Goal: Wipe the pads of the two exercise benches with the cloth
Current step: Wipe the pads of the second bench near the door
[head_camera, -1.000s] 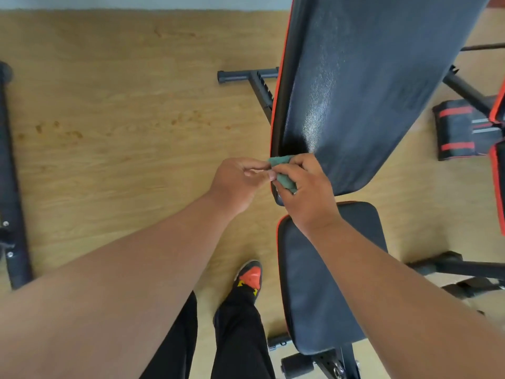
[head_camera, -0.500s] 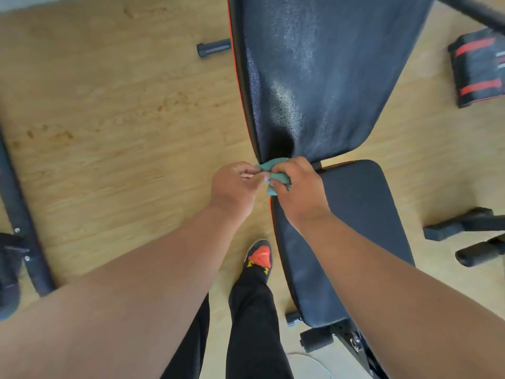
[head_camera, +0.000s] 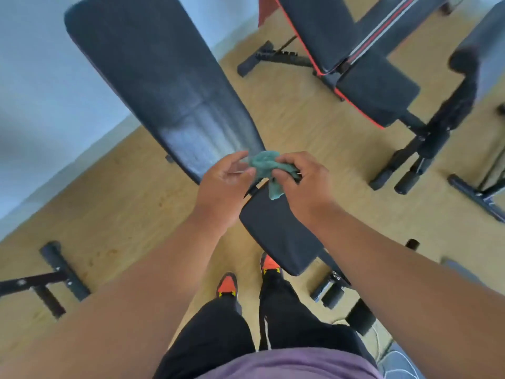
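I stood at the foot of the near bench with both arms stretched out in front of me. My right hand [head_camera: 303,181] was closed around the cloth [head_camera: 266,166], a crumpled green wad pinched between my thumb and curled fingers, with one corner hanging down toward the seat pad [head_camera: 276,233]. My left hand [head_camera: 224,184] was half open beside it, palm turned inward, fingers loosely spread and their tips touching or nearly touching the cloth's left edge; I could not tell whether they actually gripped it. The cloth was held in the air just over the gap where the seat pad met the back pad [head_camera: 164,80], not pressed against either.

The back pad rose away from me, tilted up and to the left, black, with a pale sheen across its lower half. The seat pad lay below my hands, black and dull, and my right forearm crossed over its right side.

The second bench [head_camera: 355,64] stood well apart to the upper right, black with red trim along the edges, its seat lower than its back. More black frame parts and foam rollers [head_camera: 401,179] sat on the wooden floor [head_camera: 131,203] to the right of it. Another black foot bar [head_camera: 60,272] lay on the floor at the lower left.

My shoes [head_camera: 226,287], orange-toed, were planted on the floor beside the seat pad's near end.
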